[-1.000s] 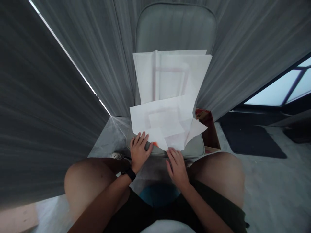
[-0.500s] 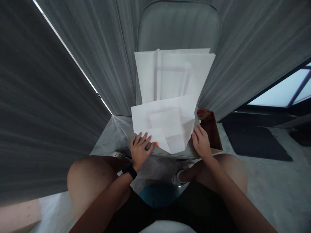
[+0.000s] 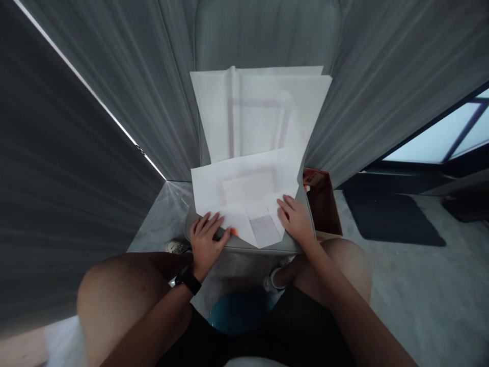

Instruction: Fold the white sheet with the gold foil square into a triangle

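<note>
A large sheet of white paper (image 3: 263,117) stands against the back of a grey chair (image 3: 267,35), its lower part folded over toward me on the seat. Faint frame-like outlines show through it. The near corners are turned in, making a blunt tip at the seat's front edge. My left hand (image 3: 208,239) lies with fingers spread on the paper's lower left edge, beside a small orange-red patch (image 3: 233,232). On the right, my right hand (image 3: 296,219) rests its outstretched fingers on the folded-in right corner. Neither hand grips anything.
An open cardboard box (image 3: 324,209) stands on the floor right of the chair. Farther right lies a dark mat (image 3: 393,219). Grey curtains (image 3: 126,66) hang close on both sides. A blue round object (image 3: 240,311) is below, between my legs.
My right hand has moved left and onto the paper, and the right corner now lies flatter. My left hand stays at the lower left edge. The whole view has shifted somewhat.
</note>
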Motion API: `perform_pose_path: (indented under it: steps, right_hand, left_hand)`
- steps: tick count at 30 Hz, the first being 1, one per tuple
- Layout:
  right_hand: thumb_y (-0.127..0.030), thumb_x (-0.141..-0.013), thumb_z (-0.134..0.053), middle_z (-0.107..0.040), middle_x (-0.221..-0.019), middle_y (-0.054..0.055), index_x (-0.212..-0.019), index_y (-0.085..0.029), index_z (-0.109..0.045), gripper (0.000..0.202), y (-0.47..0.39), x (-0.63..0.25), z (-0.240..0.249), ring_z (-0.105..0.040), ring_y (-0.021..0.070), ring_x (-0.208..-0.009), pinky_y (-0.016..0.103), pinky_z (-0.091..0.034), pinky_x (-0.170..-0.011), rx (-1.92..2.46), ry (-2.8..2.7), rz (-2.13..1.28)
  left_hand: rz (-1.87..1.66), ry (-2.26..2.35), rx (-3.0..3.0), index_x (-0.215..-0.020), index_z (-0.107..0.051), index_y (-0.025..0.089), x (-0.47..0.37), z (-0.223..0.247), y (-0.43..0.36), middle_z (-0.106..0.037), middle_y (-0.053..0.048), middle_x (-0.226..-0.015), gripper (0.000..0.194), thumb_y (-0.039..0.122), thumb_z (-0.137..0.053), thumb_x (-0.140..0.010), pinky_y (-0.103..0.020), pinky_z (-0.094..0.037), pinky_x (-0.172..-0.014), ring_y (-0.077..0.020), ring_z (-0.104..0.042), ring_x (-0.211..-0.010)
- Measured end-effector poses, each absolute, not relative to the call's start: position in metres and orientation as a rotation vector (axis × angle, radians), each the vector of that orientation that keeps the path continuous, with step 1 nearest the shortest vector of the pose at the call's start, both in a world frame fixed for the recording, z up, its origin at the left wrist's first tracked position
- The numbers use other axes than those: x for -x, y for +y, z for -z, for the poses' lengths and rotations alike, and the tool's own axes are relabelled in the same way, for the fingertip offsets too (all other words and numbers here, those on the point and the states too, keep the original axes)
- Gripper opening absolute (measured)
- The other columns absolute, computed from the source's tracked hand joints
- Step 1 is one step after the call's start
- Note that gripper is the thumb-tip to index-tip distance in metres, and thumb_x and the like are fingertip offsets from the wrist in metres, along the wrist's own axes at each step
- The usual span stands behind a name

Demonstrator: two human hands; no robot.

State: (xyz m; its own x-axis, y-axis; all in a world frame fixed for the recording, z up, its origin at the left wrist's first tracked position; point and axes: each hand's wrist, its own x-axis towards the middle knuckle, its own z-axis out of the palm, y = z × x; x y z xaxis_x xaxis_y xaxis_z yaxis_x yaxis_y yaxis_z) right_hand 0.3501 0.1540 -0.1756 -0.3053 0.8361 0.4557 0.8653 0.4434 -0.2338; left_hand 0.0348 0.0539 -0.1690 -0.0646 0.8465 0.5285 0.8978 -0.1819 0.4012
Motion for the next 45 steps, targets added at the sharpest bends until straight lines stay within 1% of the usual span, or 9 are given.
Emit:
perform_pose_path:
  steps: [5,13,18,24,31,37,40,42,45]
  right_hand:
    - [-0.034,-0.105,-0.043,-0.068,-0.142,0.017,-0.130,-0.014,-0.076,0.045,0.155,-0.347,0.175,-0.061,0.0321,-0.134,0.053,-0.049,-0.116,1.462,-2.164,0.052]
    - [-0.029,-0.107,-0.037,-0.059,-0.154,0.016,-0.144,-0.011,-0.066,0.050,0.154,-0.343,0.178,-0.051,0.0318,-0.146,0.051,-0.042,-0.120,1.557,-2.221,0.069]
    - [-0.031,-0.109,-0.033,-0.054,-0.159,0.014,-0.150,-0.014,-0.060,0.052,0.154,-0.341,0.179,-0.048,0.0306,-0.150,0.050,-0.037,-0.123,1.616,-2.244,0.082]
    - [-0.033,-0.109,-0.030,-0.050,-0.163,0.015,-0.155,-0.013,-0.055,0.056,0.154,-0.338,0.177,-0.044,0.0309,-0.153,0.052,-0.032,-0.125,1.676,-2.252,0.060]
    - [-0.034,-0.109,-0.030,-0.048,-0.164,0.014,-0.156,-0.013,-0.053,0.056,0.155,-0.337,0.178,-0.042,0.0310,-0.154,0.051,-0.031,-0.125,1.691,-2.243,0.006]
    - [-0.034,-0.109,-0.032,-0.046,-0.165,0.014,-0.157,-0.014,-0.051,0.056,0.152,-0.333,0.170,-0.039,0.0297,-0.156,0.050,-0.029,-0.127,1.741,-2.235,-0.056]
    - [-0.032,-0.108,-0.032,-0.046,-0.165,0.016,-0.157,-0.012,-0.052,0.056,0.151,-0.332,0.167,-0.040,0.0312,-0.155,0.053,-0.029,-0.126,1.734,-2.247,-0.065]
    - [-0.032,-0.108,-0.032,-0.045,-0.165,0.017,-0.157,-0.012,-0.052,0.056,0.151,-0.332,0.166,-0.040,0.0317,-0.155,0.053,-0.029,-0.126,1.725,-2.250,-0.058]
    - [-0.032,-0.108,-0.033,-0.046,-0.165,0.017,-0.156,-0.012,-0.052,0.056,0.151,-0.332,0.166,-0.041,0.0318,-0.154,0.052,-0.030,-0.125,1.715,-2.246,-0.045]
  left_hand:
    - [0.987,-1.983,2.084,-0.124,-0.076,0.030,-0.040,0.169,0.058,-0.072,-0.003,-0.139,0.032,0.047,-0.066,-0.100,-0.058,-0.043,-0.111,-0.0343,-0.062,-0.135]
    - [0.980,-1.956,2.066,-0.123,-0.076,0.029,-0.041,0.170,0.058,-0.073,-0.003,-0.136,0.030,0.045,-0.065,-0.100,-0.058,-0.043,-0.110,-0.0345,-0.064,-0.133]
    - [1.018,-1.948,2.068,-0.123,-0.077,0.029,-0.041,0.170,0.058,-0.074,-0.004,-0.136,0.030,0.044,-0.068,-0.099,-0.057,-0.043,-0.110,-0.0349,-0.064,-0.132]
    - [1.022,-1.920,2.065,-0.123,-0.076,0.028,-0.040,0.170,0.058,-0.073,-0.004,-0.136,0.030,0.044,-0.070,-0.098,-0.059,-0.044,-0.109,-0.0357,-0.065,-0.132]
    - [1.034,-1.793,2.193,-0.133,-0.069,0.022,-0.051,0.163,0.060,-0.072,-0.011,-0.139,0.033,0.034,-0.063,-0.103,-0.066,-0.042,-0.117,-0.0347,-0.063,-0.135]
    - [1.034,-1.602,2.552,-0.147,-0.058,0.024,-0.109,0.142,0.080,-0.058,-0.008,-0.156,0.040,0.026,-0.047,-0.108,-0.053,-0.046,-0.123,-0.0247,-0.048,-0.151]
    - [0.846,-1.525,2.726,-0.151,-0.054,0.019,-0.138,0.142,0.090,-0.052,-0.012,-0.161,0.045,0.032,-0.046,-0.109,-0.051,-0.045,-0.123,-0.0271,-0.043,-0.154]
    - [0.719,-1.492,2.775,-0.152,-0.053,0.016,-0.149,0.146,0.094,-0.053,-0.013,-0.160,0.048,0.035,-0.046,-0.109,-0.052,-0.043,-0.123,-0.0292,-0.045,-0.153]
    - [0.626,-1.492,2.770,-0.153,-0.052,0.016,-0.154,0.153,0.095,-0.056,-0.012,-0.158,0.049,0.037,-0.044,-0.109,-0.052,-0.039,-0.124,-0.0295,-0.047,-0.151]
